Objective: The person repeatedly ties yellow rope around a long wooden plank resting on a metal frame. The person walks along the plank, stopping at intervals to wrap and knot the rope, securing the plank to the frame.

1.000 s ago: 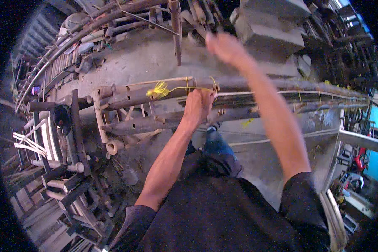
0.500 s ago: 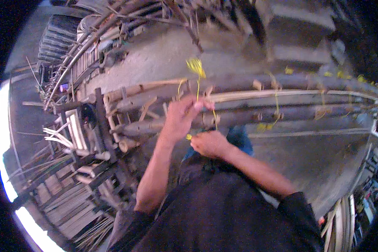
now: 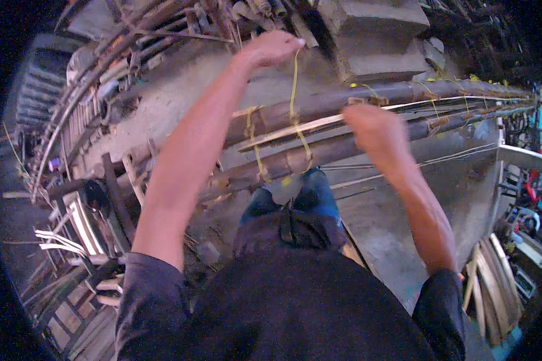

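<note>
While the left hand [image 3: 274,48] is up past the far pole [image 3: 325,104], its grip is pinching the yellow string [image 3: 294,84], which runs down over that pole, the pale strips [image 3: 322,124] and the near pole [image 3: 340,150]. The right hand [image 3: 376,129] is by those strips too, honestly too blurry to tell if that grip's closed.

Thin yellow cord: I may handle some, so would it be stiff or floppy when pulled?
Probably floppy: the thin yellow cord bends across the brown round pole. Likely light, being slim. It should tighten: it runs nearly straight below the bare left hand.
</note>
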`<action>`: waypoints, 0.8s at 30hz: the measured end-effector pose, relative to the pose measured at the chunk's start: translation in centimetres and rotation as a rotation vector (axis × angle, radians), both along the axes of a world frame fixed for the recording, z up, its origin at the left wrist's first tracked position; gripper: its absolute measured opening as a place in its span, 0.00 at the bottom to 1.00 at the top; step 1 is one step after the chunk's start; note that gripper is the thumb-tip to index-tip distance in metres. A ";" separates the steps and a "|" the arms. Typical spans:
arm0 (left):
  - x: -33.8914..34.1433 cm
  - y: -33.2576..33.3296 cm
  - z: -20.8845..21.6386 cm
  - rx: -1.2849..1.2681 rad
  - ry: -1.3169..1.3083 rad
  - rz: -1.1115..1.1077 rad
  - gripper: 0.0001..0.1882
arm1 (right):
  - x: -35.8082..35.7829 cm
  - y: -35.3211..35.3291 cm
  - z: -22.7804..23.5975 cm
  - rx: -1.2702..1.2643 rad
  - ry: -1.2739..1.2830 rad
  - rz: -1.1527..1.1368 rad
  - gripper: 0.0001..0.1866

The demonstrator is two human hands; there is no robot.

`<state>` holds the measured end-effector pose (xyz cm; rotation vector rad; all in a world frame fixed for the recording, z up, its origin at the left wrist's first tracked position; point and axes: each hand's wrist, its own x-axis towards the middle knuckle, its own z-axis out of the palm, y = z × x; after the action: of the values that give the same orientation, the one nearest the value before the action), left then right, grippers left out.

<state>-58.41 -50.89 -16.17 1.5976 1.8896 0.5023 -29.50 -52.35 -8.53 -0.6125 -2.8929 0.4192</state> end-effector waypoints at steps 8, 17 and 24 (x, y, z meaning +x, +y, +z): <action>-0.7 -20.4 5.6 0.033 -0.058 0.294 0.19 | 0.9 -19.8 -7.6 -1.608 0.069 -0.586 0.17; 7.0 -23.8 0.9 0.018 -0.043 0.269 0.13 | -12.3 -14.0 10.4 -0.311 0.009 0.195 0.12; 7.1 -22.6 -1.5 0.077 0.054 0.264 0.16 | -19.7 -5.7 -1.1 -0.296 -0.618 -0.010 0.19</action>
<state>-51.28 -73.45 -17.71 1.4277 2.1600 0.6566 -49.19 -58.04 -9.62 -0.9450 -3.4303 0.7888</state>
